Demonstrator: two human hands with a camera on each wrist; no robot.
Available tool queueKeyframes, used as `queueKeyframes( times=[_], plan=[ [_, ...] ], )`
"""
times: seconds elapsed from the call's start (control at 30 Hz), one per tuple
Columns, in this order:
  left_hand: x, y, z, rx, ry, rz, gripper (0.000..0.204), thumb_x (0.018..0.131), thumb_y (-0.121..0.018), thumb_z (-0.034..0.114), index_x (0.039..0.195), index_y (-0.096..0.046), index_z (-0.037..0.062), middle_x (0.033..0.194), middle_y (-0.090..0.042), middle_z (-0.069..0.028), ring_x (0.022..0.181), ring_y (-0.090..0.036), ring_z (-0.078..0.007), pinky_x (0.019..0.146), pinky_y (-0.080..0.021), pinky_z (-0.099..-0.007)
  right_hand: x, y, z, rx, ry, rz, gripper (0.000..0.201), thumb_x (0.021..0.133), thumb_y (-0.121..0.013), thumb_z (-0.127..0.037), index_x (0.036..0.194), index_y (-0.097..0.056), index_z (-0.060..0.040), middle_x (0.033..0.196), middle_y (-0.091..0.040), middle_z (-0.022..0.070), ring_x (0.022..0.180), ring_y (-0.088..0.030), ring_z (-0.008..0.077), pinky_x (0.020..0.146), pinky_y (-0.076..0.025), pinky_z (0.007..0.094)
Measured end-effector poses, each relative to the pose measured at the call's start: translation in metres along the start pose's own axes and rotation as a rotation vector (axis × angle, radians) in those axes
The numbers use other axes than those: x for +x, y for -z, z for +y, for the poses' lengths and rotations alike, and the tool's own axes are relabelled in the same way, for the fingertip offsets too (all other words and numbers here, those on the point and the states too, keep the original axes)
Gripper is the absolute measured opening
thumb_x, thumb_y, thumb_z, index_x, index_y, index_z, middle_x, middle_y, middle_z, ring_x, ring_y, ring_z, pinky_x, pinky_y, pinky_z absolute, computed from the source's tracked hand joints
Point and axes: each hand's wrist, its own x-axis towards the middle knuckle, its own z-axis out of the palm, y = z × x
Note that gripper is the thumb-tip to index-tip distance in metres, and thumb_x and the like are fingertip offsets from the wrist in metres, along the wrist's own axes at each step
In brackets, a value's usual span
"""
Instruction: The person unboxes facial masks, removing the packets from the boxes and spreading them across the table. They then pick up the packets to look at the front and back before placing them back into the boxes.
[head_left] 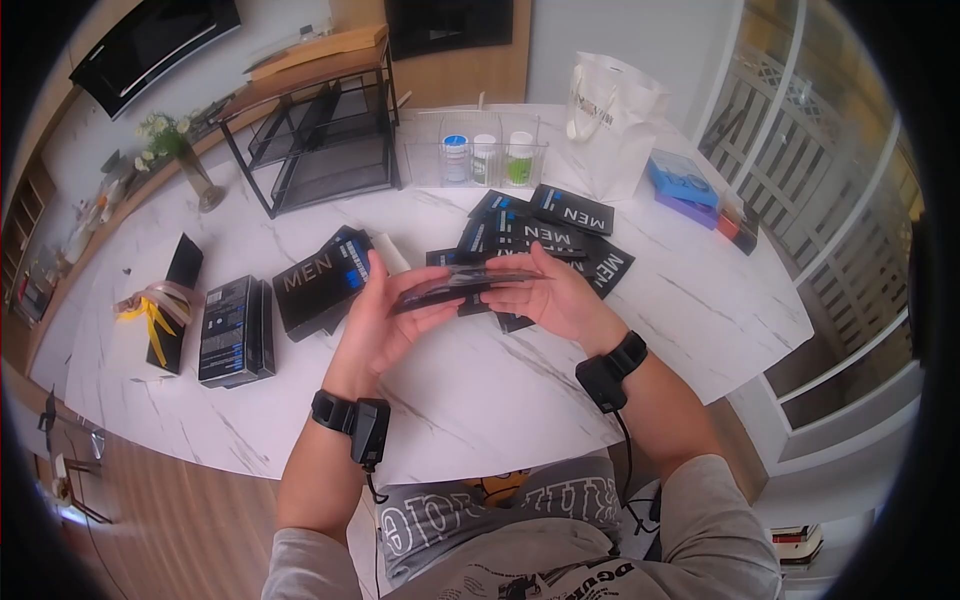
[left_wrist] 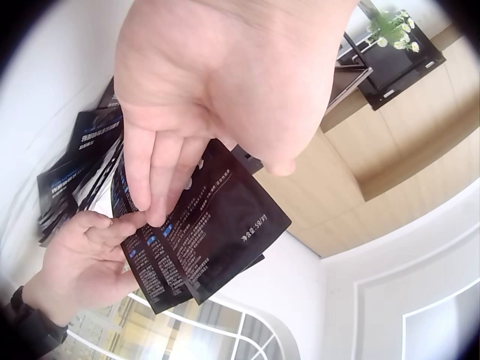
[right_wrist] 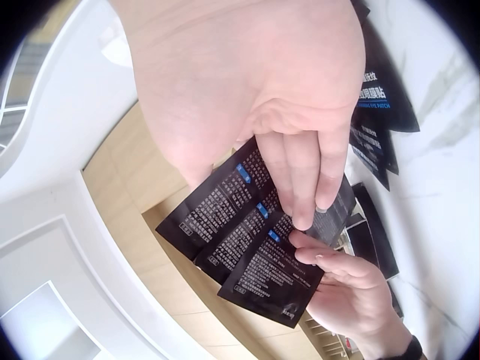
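Between my two hands I hold several thin black foil sachets (head_left: pixel 440 293), fanned so their edges overlap. My left hand (head_left: pixel 380 318) pinches them with the thumb on top and the fingers underneath. From the other side, my right hand (head_left: pixel 560 300) grips them the same way. The left wrist view shows white and blue print on the sachets (left_wrist: pixel 232 232); the right wrist view shows text blocks with blue labels on the sachets (right_wrist: pixel 274 274). Beyond the hands, a pile of black packets marked MEN (head_left: pixel 555 235) lies on the marbled table (head_left: pixel 440 420).
Black MEN boxes (head_left: pixel 310 285) and an upright dark box (head_left: pixel 230 330) stand left, beside a ribbon-tied box (head_left: pixel 180 310). Behind are a black rack (head_left: pixel 330 185), a clear bin (head_left: pixel 425 165) with bottles, a white paper bag (head_left: pixel 615 130) and a blue box (head_left: pixel 683 175).
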Motion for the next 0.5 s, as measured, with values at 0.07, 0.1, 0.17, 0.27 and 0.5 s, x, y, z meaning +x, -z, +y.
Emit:
queueKeyframes(
  times=[0.07, 0.1, 0.17, 0.27, 0.5],
  plan=[
    [-0.0003, 0.0002, -0.0001, 0.001, -0.003, -0.007, 0.093, 0.097, -0.025, 0.069, 0.128, -0.049, -0.0157, 0.124, -0.061, -0.0280, 0.107, -0.067, -0.0363, 0.094, -0.057, -0.0404, -0.0002, 0.0005, 0.0003, -0.002, 0.006, -0.011, 0.065, 0.105, -0.031, -0.050, 0.134, -0.051, 0.0044, 0.130, -0.060, 0.0216, 0.117, -0.061, 0.0367, 0.104, -0.046, 0.0459],
    [-0.0003, 0.0004, -0.0001, 0.001, -0.005, -0.011, 0.093, 0.097, -0.024, 0.069, 0.128, -0.049, -0.0156, 0.124, -0.061, -0.0280, 0.107, -0.067, -0.0363, 0.094, -0.057, -0.0404, -0.0002, 0.0007, 0.0003, -0.004, 0.009, -0.017, 0.065, 0.105, -0.031, -0.050, 0.134, -0.051, 0.0043, 0.130, -0.060, 0.0216, 0.117, -0.062, 0.0366, 0.104, -0.046, 0.0458],
    [0.0005, 0.0023, -0.0009, -0.007, -0.007, -0.022, 0.094, 0.096, -0.024, 0.069, 0.129, -0.049, -0.0154, 0.124, -0.061, -0.0279, 0.108, -0.067, -0.0365, 0.094, -0.057, -0.0405, -0.0004, -0.0007, -0.0002, 0.023, 0.009, -0.009, 0.063, 0.104, -0.036, -0.050, 0.132, -0.053, 0.0050, 0.126, -0.061, 0.0235, 0.116, -0.062, 0.0375, 0.104, -0.047, 0.0462],
    [0.0006, 0.0025, -0.0012, -0.014, -0.010, -0.028, 0.095, 0.096, -0.023, 0.070, 0.129, -0.049, -0.0152, 0.124, -0.060, -0.0278, 0.108, -0.067, -0.0367, 0.094, -0.057, -0.0407, -0.0003, -0.0007, -0.0001, 0.041, 0.003, -0.007, 0.063, 0.104, -0.038, -0.050, 0.130, -0.053, 0.0053, 0.124, -0.062, 0.0246, 0.116, -0.062, 0.0382, 0.103, -0.047, 0.0464],
    [0.0011, 0.0037, -0.0020, -0.019, -0.012, -0.034, 0.095, 0.096, -0.023, 0.070, 0.129, -0.048, -0.0153, 0.125, -0.060, -0.0283, 0.108, -0.066, -0.0366, 0.094, -0.057, -0.0406, 0.0006, 0.0032, 0.0017, 0.012, 0.003, -0.022, 0.064, 0.106, -0.029, -0.049, 0.133, -0.053, 0.0039, 0.127, -0.062, 0.0212, 0.115, -0.063, 0.0367, 0.103, -0.047, 0.0464]
  ],
)
